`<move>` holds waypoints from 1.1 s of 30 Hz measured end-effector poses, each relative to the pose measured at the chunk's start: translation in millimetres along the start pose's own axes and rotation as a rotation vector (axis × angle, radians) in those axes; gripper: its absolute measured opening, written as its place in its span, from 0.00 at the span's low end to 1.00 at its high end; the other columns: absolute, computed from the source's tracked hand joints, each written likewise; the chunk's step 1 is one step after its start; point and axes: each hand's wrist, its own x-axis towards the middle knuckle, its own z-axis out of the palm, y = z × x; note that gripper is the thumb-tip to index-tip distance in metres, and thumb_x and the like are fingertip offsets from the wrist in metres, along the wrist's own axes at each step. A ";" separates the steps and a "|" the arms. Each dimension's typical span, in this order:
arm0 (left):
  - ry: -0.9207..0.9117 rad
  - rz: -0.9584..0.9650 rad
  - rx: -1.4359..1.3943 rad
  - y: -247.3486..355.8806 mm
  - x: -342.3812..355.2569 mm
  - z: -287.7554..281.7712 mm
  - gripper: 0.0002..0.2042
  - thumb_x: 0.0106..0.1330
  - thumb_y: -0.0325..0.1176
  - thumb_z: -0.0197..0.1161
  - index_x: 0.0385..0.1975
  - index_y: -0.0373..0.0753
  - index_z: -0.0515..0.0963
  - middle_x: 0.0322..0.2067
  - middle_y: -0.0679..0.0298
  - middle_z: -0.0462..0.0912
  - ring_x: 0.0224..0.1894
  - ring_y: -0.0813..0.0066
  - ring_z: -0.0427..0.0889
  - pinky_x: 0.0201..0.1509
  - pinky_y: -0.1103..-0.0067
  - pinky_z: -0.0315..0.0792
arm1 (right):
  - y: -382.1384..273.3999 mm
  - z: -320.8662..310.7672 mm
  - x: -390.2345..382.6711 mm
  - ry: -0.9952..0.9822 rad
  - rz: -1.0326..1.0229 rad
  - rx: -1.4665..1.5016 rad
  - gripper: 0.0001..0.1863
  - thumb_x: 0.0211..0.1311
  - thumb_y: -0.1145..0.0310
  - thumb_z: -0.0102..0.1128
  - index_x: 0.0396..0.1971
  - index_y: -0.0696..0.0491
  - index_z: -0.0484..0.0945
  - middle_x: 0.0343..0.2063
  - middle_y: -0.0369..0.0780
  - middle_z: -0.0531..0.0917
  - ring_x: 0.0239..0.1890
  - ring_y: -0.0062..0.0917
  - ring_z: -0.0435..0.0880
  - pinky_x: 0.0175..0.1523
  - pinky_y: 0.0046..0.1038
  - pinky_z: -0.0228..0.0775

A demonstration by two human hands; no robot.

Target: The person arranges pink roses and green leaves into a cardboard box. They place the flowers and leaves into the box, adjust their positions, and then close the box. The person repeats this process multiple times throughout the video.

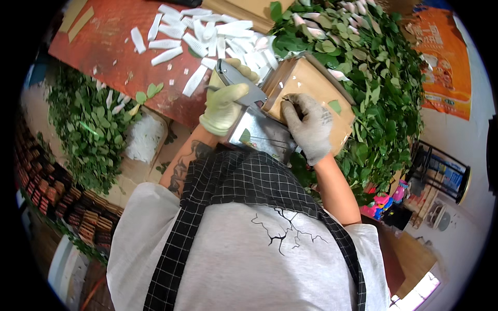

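My left hand (225, 106), in a pale yellow glove, is wrapped round a grey stapler (243, 85). The stapler's nose meets the left edge of a brown cardboard wrap (311, 83). My right hand (310, 124), in a whitish glove with grey smudges, rests on the cardboard with fingers curled and thumb drawn in. Whatever it may pinch is hidden. A loose green leaf (335, 107) and small white scraps lie on the cardboard. Beneath the wrap, close to my apron, is a shiny metal holder (264, 135).
White mesh bud sleeves (207, 33) lie scattered on the red tabletop (119, 62). Leafy stems with sleeved buds (384, 93) are heaped at the right. Another leafy bundle (93, 129) lies at the left, beside a tray of white material (147, 137). Cardboard sheets (244, 10) are stacked at the back.
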 end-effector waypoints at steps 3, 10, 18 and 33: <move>-0.032 -0.213 -0.068 17.3 2.6 -10.2 0.32 0.54 0.28 0.60 0.62 0.32 0.60 0.55 0.53 0.69 0.58 0.58 0.71 0.66 0.62 0.63 | 4.8 -9.4 1.3 -0.007 -0.056 -0.015 0.12 0.60 0.60 0.56 0.32 0.52 0.81 0.25 0.44 0.82 0.29 0.39 0.82 0.37 0.38 0.72; -0.624 0.251 1.065 77.3 -8.7 104.2 0.26 0.55 0.32 0.69 0.55 0.43 0.70 0.51 0.61 0.76 0.53 0.62 0.77 0.67 0.62 0.60 | -11.2 -31.1 -32.9 -0.272 -0.093 1.126 0.27 0.66 0.57 0.61 0.58 0.57 0.68 0.43 0.38 0.77 0.51 0.21 0.76 0.55 0.27 0.72; -1.562 0.582 1.474 38.7 23.5 206.7 0.18 0.39 0.30 0.65 0.36 0.49 0.78 0.48 0.63 0.77 0.52 0.60 0.74 0.57 0.54 0.63 | 0.4 -63.1 -92.9 -0.215 0.128 1.942 0.45 0.46 0.68 0.68 0.66 0.59 0.57 0.57 0.46 0.71 0.60 0.35 0.72 0.66 0.35 0.65; -1.117 0.200 2.014 -70.2 60.6 134.9 0.17 0.58 0.49 0.63 0.27 0.39 0.79 0.26 0.54 0.79 0.33 0.54 0.80 0.37 0.65 0.71 | 111.7 -216.2 -63.3 -0.461 0.379 -0.198 0.38 0.35 0.69 0.65 0.55 0.60 0.70 0.39 0.50 0.81 0.41 0.39 0.82 0.45 0.33 0.75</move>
